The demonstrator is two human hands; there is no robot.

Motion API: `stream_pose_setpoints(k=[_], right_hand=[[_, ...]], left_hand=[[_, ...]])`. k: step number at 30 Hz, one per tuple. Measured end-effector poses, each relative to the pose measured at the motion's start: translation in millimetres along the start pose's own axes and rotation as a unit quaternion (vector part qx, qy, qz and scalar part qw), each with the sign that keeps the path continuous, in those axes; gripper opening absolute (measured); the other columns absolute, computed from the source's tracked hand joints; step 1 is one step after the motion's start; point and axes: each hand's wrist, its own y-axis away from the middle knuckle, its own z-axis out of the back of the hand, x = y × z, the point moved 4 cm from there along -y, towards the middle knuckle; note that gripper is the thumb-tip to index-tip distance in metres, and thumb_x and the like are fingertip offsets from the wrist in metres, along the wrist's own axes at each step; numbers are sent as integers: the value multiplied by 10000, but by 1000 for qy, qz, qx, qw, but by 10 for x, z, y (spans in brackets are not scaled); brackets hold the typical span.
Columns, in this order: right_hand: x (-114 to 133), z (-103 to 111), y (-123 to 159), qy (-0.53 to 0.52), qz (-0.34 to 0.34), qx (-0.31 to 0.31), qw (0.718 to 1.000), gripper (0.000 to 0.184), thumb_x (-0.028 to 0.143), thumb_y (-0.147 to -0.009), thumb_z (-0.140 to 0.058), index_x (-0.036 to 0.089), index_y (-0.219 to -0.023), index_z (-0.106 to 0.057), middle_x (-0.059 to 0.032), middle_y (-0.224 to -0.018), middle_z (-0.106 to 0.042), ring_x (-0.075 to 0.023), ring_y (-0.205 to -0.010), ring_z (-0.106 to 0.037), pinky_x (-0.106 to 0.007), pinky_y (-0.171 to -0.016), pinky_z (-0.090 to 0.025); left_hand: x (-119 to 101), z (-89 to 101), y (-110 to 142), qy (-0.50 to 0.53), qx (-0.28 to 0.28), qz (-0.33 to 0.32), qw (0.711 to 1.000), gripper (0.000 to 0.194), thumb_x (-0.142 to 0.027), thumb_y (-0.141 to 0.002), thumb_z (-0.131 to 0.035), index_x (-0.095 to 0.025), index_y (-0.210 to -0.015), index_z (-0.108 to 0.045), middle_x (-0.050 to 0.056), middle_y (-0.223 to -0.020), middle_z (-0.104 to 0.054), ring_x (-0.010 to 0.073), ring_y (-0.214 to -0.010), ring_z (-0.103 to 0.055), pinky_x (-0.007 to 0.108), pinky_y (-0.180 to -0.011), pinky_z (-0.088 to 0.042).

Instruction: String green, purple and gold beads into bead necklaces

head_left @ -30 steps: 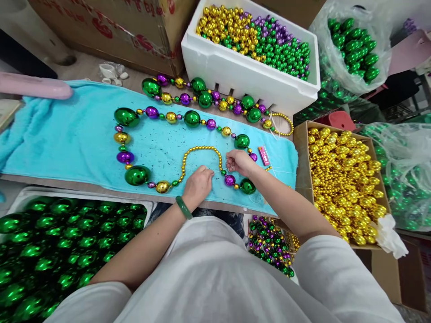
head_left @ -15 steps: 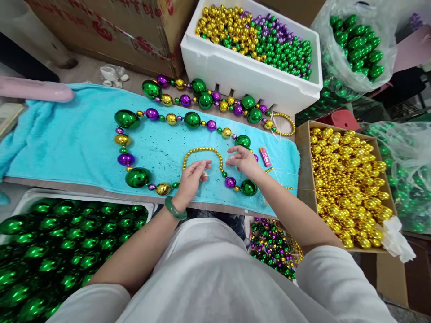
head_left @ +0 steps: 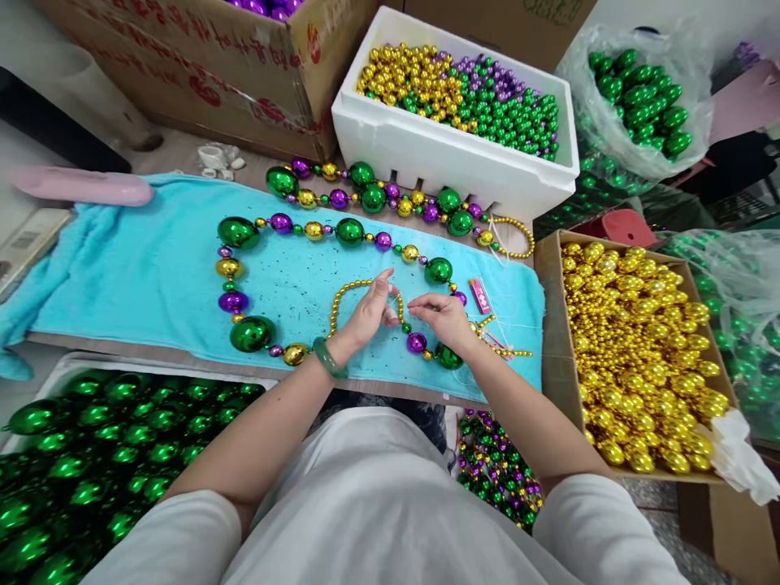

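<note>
A bead necklace [head_left: 349, 232] of large green, purple and gold balls lies in a loop on the turquoise towel [head_left: 152, 268]. Its thin string of small gold beads [head_left: 335, 313] curves past my hands. My left hand [head_left: 367, 315], a green bangle at its wrist, has its fingers bent together beside those gold beads; what it holds is hidden. With thumb and forefinger pinched, my right hand [head_left: 448, 319] faces it just above the purple ball [head_left: 416, 342]. Whatever the pinch holds is too fine to make out.
A second necklace [head_left: 373, 197] lies behind the towel, against a white foam box [head_left: 439, 146] of small beads. Right of the towel stands a carton [head_left: 557, 325] of gold beads. Green balls [head_left: 122, 439] fill a tray at front left. A pink packet [head_left: 478, 296] lies near thread.
My left hand has moved right and upward, closer to my right hand. The right fingers, apart before, have come together in a pinch. The view has shifted slightly.
</note>
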Motion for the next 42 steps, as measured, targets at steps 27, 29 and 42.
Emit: stream_pose_setpoints(k=[27,29,42], right_hand=[[-110,-64,-114,19,-88,-5,996,188,196,-684,-712,224,-800,-567,79,-517,-537,-121,-474,-527,-218,-448,-383],[-98,-44,-112,92,-56,-16,994,119,188,-710,-706,211,-743,-594,63,-521,-541,-120,-499,-531,-231,-498,-400],[-77,-54,-164,28,-171,158,972,45,156,-674,-693,147,-633,-676,13,-541,-612,-96,-490,-508,-216,-464,-374]], left_hand=[[104,-22,27,-175,-29,-133,975,625,-101,-796,-541,-196,-1403,-427,105,-1185,-574,73,-671,-580,210,-605,-514],[77,-41,82,-248,-36,-196,948,613,-73,-820,-480,-192,-1417,-409,108,-1206,-568,103,-756,-608,270,-740,-546],[69,-66,135,-484,-41,-354,799,295,-85,-912,-430,-180,-1128,-606,107,-1130,-608,216,-1078,-601,304,-887,-518]])
